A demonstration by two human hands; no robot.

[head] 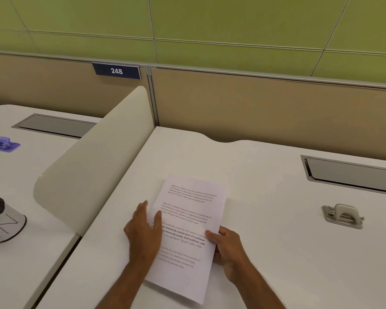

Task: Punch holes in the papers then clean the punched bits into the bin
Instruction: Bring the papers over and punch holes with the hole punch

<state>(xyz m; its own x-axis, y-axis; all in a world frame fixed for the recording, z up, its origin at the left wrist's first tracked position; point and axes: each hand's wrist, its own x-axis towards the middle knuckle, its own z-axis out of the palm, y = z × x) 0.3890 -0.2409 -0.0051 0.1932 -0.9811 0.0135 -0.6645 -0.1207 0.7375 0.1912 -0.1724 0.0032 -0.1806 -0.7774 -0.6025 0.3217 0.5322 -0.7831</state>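
Note:
A stack of printed white papers (pixel 188 210) lies on the white desk (pixel 265 253) in front of me. My left hand (pixel 144 230) rests flat on the stack's left edge, fingers apart and thumb on the sheet. My right hand (pixel 226 246) pinches the right edge of the papers, thumb on top. A beige hole punch (pixel 343 215) stands on the desk to the right, well apart from the papers. A small grey bin (pixel 3 220) with a dark mesh inside sits on the neighbouring desk at the far left.
A cream curved divider (pixel 94 166) separates my desk from the left one. A purple hole punch (pixel 5 144) lies far back on the left desk. Grey cable hatches (pixel 352 172) are set into both desks. A tan partition with a "248" sign (pixel 116 71) closes the back.

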